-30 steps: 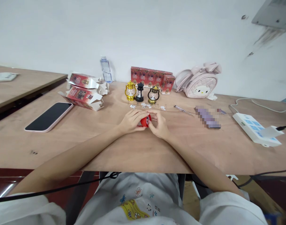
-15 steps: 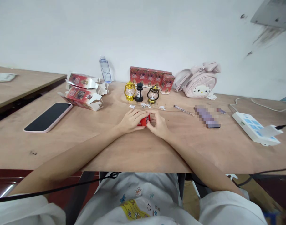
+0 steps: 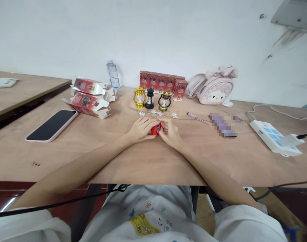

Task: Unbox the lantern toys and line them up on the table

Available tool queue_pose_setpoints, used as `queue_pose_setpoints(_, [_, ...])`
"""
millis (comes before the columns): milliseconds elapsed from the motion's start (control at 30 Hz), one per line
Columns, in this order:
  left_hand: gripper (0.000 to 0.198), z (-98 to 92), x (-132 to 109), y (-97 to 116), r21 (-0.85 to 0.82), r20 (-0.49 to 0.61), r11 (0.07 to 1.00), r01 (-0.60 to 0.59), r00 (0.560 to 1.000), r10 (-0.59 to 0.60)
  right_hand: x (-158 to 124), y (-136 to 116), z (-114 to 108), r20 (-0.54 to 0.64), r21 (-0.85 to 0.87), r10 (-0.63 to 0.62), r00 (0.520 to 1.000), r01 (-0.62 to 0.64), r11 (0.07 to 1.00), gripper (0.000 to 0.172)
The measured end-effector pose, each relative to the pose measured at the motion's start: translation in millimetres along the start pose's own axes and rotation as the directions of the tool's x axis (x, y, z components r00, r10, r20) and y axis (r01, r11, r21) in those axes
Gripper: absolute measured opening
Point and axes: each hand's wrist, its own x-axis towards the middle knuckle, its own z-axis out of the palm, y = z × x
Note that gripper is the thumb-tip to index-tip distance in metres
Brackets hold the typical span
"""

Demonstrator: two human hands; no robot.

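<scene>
Both hands meet around a small red lantern (image 3: pixel 156 129) lying on its side, its round, partly hollow end facing right. My left hand (image 3: pixel 141 129) is wrapped over its body and hides most of it. With fingers bent, my right hand (image 3: pixel 170 132) grips the end, the thumb at the rim. Just beyond stand a gold lantern (image 3: pixel 139 97), a black lantern (image 3: pixel 149 99) and a black-and-bronze lantern (image 3: pixel 164 101). Small white tags (image 3: pixel 154 112) with clear bits lie in front of them. A thin screwdriver (image 3: pixel 196 118) rests to the right.
Red boxes (image 3: pixel 162 82) line the wall, and opened boxes (image 3: pixel 86 103) lie at left near a bottle (image 3: pixel 113 74). A phone (image 3: pixel 52 126) is at far left. On the right are a pink bag (image 3: pixel 216 88), a blurred purple item (image 3: pixel 222 125) and a power strip (image 3: pixel 265 134).
My right thumb has shifted slightly off the red lantern's end, so more of its round opening shows. My left hand keeps its hold, and the things on the table stay put.
</scene>
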Motion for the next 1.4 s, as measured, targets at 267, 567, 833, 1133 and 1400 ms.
queue_pose_setpoints(267, [0.052, -2.3, 1.4, 1.0, 0.000, -0.025, 0.999, 0.040, 0.999, -0.040, -1.2, 0.8, 3.6, -0.054, 0.077, 0.032, 0.998, -0.027, 0.997, 0.029])
queue_pose_setpoints(567, [0.048, -3.0, 2.9, 1.5, 0.053, -0.055, 0.999, 0.009, 0.998, -0.006, 1.5, -3.0, 3.7, -0.087, 0.019, 0.020, 0.996, -0.018, 1.000, 0.010])
queue_pose_setpoints(833, [0.050, -3.5, 1.7, 2.1, 0.044, 0.003, 0.998, 0.050, 0.999, -0.050, -0.1, -0.3, 7.3, -0.097, 0.068, 0.106, 0.990, -0.099, 0.993, 0.014])
queue_pose_setpoints(1133, [0.050, -3.6, 3.8, 3.9, 0.054, -0.048, 0.999, 0.006, 0.999, -0.003, -0.6, 3.6, 5.0, -0.110, 0.051, 0.180, 0.978, -0.175, 0.983, 0.005])
queue_pose_setpoints(1400, [0.048, -6.9, 4.9, 2.8, 0.113, 0.120, 0.986, 0.124, 0.983, -0.138, 2.2, 14.5, 5.1, -0.174, 0.147, 0.285, 0.943, -0.261, 0.954, 0.005])
